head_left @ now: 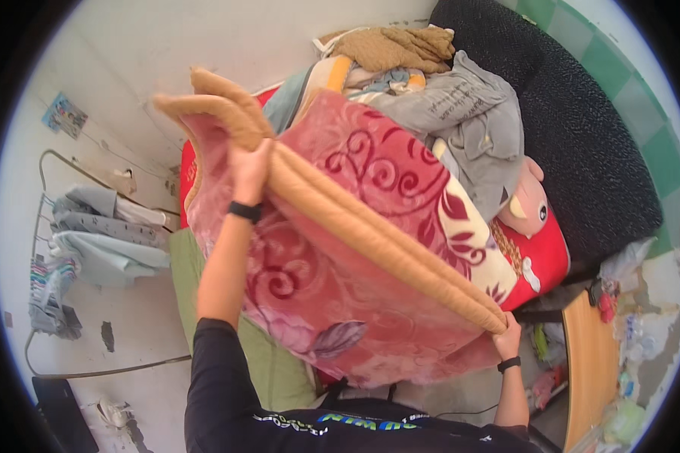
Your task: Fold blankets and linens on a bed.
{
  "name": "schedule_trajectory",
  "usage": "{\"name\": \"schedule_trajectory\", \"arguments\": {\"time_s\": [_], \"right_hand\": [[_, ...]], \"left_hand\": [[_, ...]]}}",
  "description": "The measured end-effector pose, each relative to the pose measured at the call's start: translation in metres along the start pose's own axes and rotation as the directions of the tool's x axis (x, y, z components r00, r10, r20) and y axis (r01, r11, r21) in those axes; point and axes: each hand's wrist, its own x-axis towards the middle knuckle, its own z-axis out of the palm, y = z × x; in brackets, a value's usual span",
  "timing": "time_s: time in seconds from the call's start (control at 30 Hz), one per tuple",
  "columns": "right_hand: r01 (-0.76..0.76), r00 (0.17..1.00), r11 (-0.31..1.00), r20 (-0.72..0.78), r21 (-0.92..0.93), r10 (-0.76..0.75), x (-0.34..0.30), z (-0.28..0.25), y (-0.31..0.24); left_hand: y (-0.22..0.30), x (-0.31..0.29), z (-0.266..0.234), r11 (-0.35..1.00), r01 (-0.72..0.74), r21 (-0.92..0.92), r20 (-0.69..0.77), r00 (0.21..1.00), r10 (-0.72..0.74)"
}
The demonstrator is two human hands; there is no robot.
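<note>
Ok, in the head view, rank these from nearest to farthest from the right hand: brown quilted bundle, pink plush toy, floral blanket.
From the right hand:
1. Floral blanket: in its grip, by the tan-edged corner.
2. Pink plush toy: beyond the hand, right of the blanket.
3. Brown quilted bundle: at the top of the view.

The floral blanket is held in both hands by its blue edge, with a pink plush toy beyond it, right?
Not quite: in the head view, the floral blanket is held in the left hand and right hand by its tan edge, not blue, with the pink plush toy beyond it.
</note>
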Motion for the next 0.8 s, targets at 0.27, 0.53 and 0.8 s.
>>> {"name": "schedule_trajectory", "arguments": {"time_s": [0.27, 0.53, 0.8], "right_hand": [[0.064, 0.990, 0.989, -0.116, -0.134, -0.080, 0.190, 0.078, 0.184], [-0.093, 0.995, 0.995, -0.040, -0.038, 0.092, 0.211, 0.095, 0.170], [0.034, 0.988, 0.987, 0.157, -0.160, -0.009, 0.242, 0.061, 0.209]], "left_hand": [[-0.197, 0.028, 0.287, 0.977, 0.127, 0.170, 0.518, 0.832, -0.198], [-0.241, -0.014, 0.284, 0.747, -0.167, 0.644, 0.545, 0.785, -0.295], [-0.089, -0.151, 0.103, 0.490, -0.445, 0.749, 0.479, 0.875, 0.062]]}}
